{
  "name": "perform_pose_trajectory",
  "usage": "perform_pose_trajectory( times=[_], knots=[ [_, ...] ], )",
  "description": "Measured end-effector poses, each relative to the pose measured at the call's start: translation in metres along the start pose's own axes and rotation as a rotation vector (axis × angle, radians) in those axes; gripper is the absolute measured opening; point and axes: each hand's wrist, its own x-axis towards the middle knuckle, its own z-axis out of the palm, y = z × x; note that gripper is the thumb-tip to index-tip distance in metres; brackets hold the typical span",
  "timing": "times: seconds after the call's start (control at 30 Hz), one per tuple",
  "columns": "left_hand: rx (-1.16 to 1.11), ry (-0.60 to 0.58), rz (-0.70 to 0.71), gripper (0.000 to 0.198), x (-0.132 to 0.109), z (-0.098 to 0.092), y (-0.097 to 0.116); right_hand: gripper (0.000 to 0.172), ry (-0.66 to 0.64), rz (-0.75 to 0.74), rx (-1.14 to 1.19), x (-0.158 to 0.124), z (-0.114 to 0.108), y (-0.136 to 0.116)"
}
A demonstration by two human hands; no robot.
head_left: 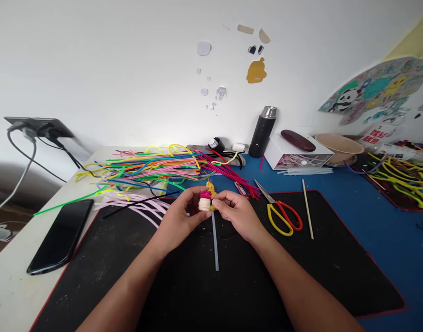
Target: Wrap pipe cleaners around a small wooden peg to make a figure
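Left hand (pixel 181 213) and right hand (pixel 237 213) pinch a small cream-magenta-yellow fuzzy piece (pixel 205 203) between them, seemingly for shaping, where adjusting calls for light pressure.

**Cream, magenta and yellow against black**

At frame centre, the craft piece (pixel 205 197) shows cream, magenta and yellow; the stick (pixel 215 240) below it is translucent bluish white. The mat (pixel 336 258) is black with a red edge. Pipe cleaners (pixel 156 168) left of centre mix pink, green, orange, blue and yellow. Right of centre, the scissors (pixel 271 199) pair yellow and red handles. The flask (pixel 262 133) above them is black with a silver cap.
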Motion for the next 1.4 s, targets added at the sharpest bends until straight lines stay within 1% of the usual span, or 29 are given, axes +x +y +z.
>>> perform_pose_trajectory(
  times=[0.23,0.47,0.7,1.03,1.4],
  knots=[
    [0.003,0.004,-0.011,0.057,0.0004,-0.0003,-0.0009,0.042,0.017,-0.010,-0.073,-0.0019,0.0008,-0.0040],
    [-0.014,0.004,-0.014,0.056,0.0003,0.0007,0.0002,0.038,0.015,-0.017,-0.095,-0.0016,0.0001,-0.0033],
    [0.003,0.001,-0.010,0.055,0.0006,0.0005,0.0004,0.034,0.018,-0.033,-0.147,-0.0022,-0.0002,-0.0079],
    [0.035,0.003,0.007,0.056,-0.0020,-0.0012,0.0024,0.041,0.013,-0.022,-0.135,-0.0028,-0.0006,-0.0056],
    [0.064,0.022,0.019,0.055,-0.0048,-0.0007,0.0084,0.043,0.005,-0.023,-0.110,-0.0040,0.0008,-0.0080]
  ],
)
